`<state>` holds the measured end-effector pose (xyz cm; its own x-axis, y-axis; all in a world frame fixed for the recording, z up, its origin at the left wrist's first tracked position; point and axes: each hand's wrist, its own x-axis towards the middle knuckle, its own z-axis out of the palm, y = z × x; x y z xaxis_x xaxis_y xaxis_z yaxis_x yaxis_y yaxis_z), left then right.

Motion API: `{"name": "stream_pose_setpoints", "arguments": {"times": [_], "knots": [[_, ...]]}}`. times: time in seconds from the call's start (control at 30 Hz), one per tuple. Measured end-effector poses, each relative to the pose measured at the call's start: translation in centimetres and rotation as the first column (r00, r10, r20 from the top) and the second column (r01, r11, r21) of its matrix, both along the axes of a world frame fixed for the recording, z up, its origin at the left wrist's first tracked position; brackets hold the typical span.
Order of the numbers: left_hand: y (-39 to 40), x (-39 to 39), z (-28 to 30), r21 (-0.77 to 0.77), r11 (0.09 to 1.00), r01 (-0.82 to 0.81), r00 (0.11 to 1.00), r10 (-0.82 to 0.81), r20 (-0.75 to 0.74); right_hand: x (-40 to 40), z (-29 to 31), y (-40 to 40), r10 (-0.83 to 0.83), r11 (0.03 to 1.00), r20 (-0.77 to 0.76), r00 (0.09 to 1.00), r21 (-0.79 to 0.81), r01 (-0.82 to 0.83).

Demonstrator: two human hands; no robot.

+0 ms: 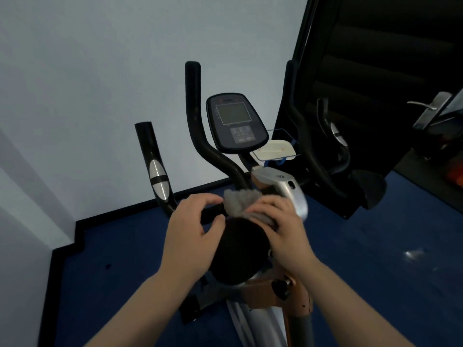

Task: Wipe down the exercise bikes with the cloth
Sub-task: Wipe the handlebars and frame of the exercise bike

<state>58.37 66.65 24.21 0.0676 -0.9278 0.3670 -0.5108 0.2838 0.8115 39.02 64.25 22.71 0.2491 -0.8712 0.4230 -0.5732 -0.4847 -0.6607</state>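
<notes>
An exercise bike (280, 184) stands in front of me, with black handlebars (198, 136), a grey console (235, 121) and a black saddle (240, 251). A fluffy grey cloth (238, 201) lies at the front tip of the saddle. My right hand (283, 226) presses down on the cloth, fingers curled over it. My left hand (193, 231) rests on the saddle's left edge with fingers spread, its fingertips close to the cloth. The lower part of the bike frame is hidden behind my arms.
A white wall (100, 83) is close behind the bike, with a black skirting on a blue floor (390, 259). A dark door with a metal handle (426, 106) stands at the right. A small white tray (275, 149) sits beside the console.
</notes>
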Motion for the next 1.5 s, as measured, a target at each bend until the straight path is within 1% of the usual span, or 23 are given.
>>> {"name": "stream_pose_setpoints", "arguments": {"times": [0.07, 0.13, 0.17, 0.27, 0.33, 0.4, 0.5, 0.57, 0.63, 0.7, 0.77, 0.8, 0.87, 0.93, 1.0, 1.07, 1.1, 1.17, 1.27, 1.33, 1.4, 1.43, 1.5], "knots": [[-0.8, 0.8, 0.5, 0.038, 0.998, 0.052, 0.999, -0.052, 0.009, -0.8, 0.9, -0.8, 0.039, 0.997, 0.072, 0.997, 0.065, -0.044], [-1.9, 1.2, 1.2, 0.089, 0.988, 0.125, 0.992, -0.127, 0.011, 0.2, 2.3, -2.9, -0.021, 0.997, 0.094, 0.995, 0.077, 0.014], [-2.3, 1.3, 1.5, 0.120, 0.980, 0.158, 0.986, -0.164, 0.043, 1.0, 2.6, -3.5, -0.068, 0.995, 0.095, 0.993, 0.084, 0.060], [-2.6, 1.4, 1.3, 0.159, 0.968, 0.194, 0.931, -0.233, 0.281, 2.1, 1.3, -2.5, -0.140, 0.987, 0.084, 0.987, 0.088, 0.132], [-2.4, 1.5, 0.7, 0.152, 0.971, 0.184, 0.904, -0.228, 0.362, 1.1, 0.1, -0.3, -0.148, 0.988, 0.078, 0.986, 0.063, 0.144], [-2.4, 1.6, 0.1, 0.137, 0.976, 0.169, 0.912, -0.208, 0.354, 0.0, 0.3, 0.6, -0.141, 0.989, 0.036, 0.989, 0.054, 0.138], [-3.1, 1.6, -0.1, 0.109, 0.980, 0.169, 0.900, -0.198, 0.389, 0.9, 2.0, -2.4, -0.158, 0.987, -0.078, 0.984, -0.010, 0.157], [-3.2, 1.5, -0.1, 0.114, 0.979, 0.168, 0.888, -0.200, 0.413, 2.3, 2.5, -4.5, -0.255, 0.967, -0.032, 0.967, -0.040, 0.253], [-3.1, 1.5, -0.1, 0.136, 0.976, 0.169, 0.879, -0.211, 0.427, 2.6, 1.8, -4.5, -0.304, 0.951, 0.011, 0.953, -0.052, 0.304], [-3.1, 1.5, -0.1, 0.165, 0.969, 0.185, 0.871, -0.240, 0.430, 1.5, 0.3, -2.1, -0.275, 0.961, -0.006, 0.961, -0.041, 0.275], [-3.2, 1.5, 0.2, 0.176, 0.966, 0.190, 0.859, -0.250, 0.446, 0.3, 0.7, -0.4, -0.194, 0.981, -0.040, 0.980, -0.004, 0.194], [-3.3, 1.5, 0.3, 0.173, 0.965, 0.199, 0.859, -0.256, 0.443, -0.1, 1.5, -0.9, -0.155, 0.988, -0.082, 0.985, -0.006, 0.155], [-3.7, 1.8, 1.0, 0.170, 0.962, 0.215, 0.897, -0.263, 0.354, 0.3, 3.8, -3.9, -0.128, 0.991, -0.119, 0.985, -0.066, 0.120], [-4.8, 2.6, 2.6, 0.091, 0.979, 0.181, 0.955, -0.197, 0.222, 2.4, 6.0, -8.0, -0.128, 0.983, -0.048, 0.991, -0.139, 0.121], [-6.9, 4.3, 4.5, -0.114, 0.993, 0.028, 0.985, -0.008, 0.174, 5.4, 7.0, -11.1, -0.069, 0.990, -0.083, 0.994, -0.131, 0.057], [-9.3, 6.5, 6.0, -0.298, 0.944, -0.142, 0.968, 0.196, 0.158, 7.0, 6.4, -11.6, 0.002, 0.996, -0.148, 0.989, -0.093, -0.016], [-10.4, 7.5, 6.6, -0.337, 0.921, -0.196, 0.954, 0.259, 0.152, 6.6, 5.8, -11.3, 0.025, 0.995, -0.149, 0.989, -0.090, -0.039], [-12.0, 9.0, 6.7, -0.328, 0.917, -0.228, 0.939, 0.296, 0.174, 4.6, 4.8, -10.3, 0.058, 0.992, -0.163, 0.985, -0.101, -0.075], [-12.9, 9.3, 4.9, -0.220, 0.955, -0.198, 0.929, 0.255, 0.270, 2.6, 5.6, -10.6, 0.092, 0.993, -0.197, 0.976, -0.054, -0.104], [-13.1, 9.2, 4.0, -0.238, 0.948, -0.212, 0.917, 0.277, 0.286, 4.2, 7.3, -12.7, 0.052, 0.989, -0.143, 0.988, -0.128, -0.070], [-13.3, 9.1, 4.0, -0.237, 0.938, -0.254, 0.916, 0.312, 0.251, 7.9, 8.4, -14.4, 0.034, 0.981, -0.094, 0.995, -0.188, -0.052], [-13.3, 9.0, 4.0, -0.234, 0.934, -0.270, 0.914, 0.326, 0.242, 9.5, 8.4, -14.6, 0.047, 0.981, -0.116, 0.992, -0.181, -0.068], [-13.3, 9.0, 4.0, -0.236, 0.930, -0.282, 0.904, 0.339, 0.259, 11.2, 6.9, -13.7, 0.040, 0.970, -0.244, 0.969, -0.223, -0.096]]}}
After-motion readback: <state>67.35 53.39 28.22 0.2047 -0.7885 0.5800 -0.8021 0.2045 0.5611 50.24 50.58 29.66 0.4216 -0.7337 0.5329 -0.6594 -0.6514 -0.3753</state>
